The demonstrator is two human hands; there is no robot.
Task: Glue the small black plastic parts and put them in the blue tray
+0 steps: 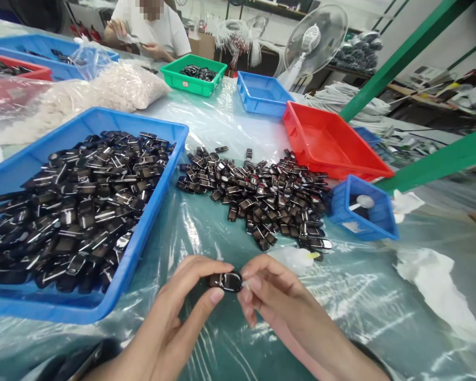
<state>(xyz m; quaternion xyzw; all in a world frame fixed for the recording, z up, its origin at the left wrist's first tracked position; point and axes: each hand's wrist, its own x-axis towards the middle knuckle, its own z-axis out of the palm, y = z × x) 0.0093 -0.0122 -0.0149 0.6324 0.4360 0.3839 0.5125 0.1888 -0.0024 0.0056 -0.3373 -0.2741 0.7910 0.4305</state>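
A glossy black oblong part [230, 281] is held level above the plastic-covered table. My left hand [186, 301] pinches its left end between thumb and forefinger. At its right end, my right hand [280, 293] has thumb and fingers pressed together around something small and pale, too small to make out. Beyond my hands lies a loose pile of similar black parts [262, 193]. A large blue tray [143, 248] on the left is heaped with more of them. A small clear bag [293, 258] lies just past my right hand.
A small blue bin [367, 230] stands right of the pile, near a red tray [329, 140], a blue tray [264, 95] and a green tray [192, 87]. White tissue [440, 291] lies at right. A person [170, 32] works across the table.
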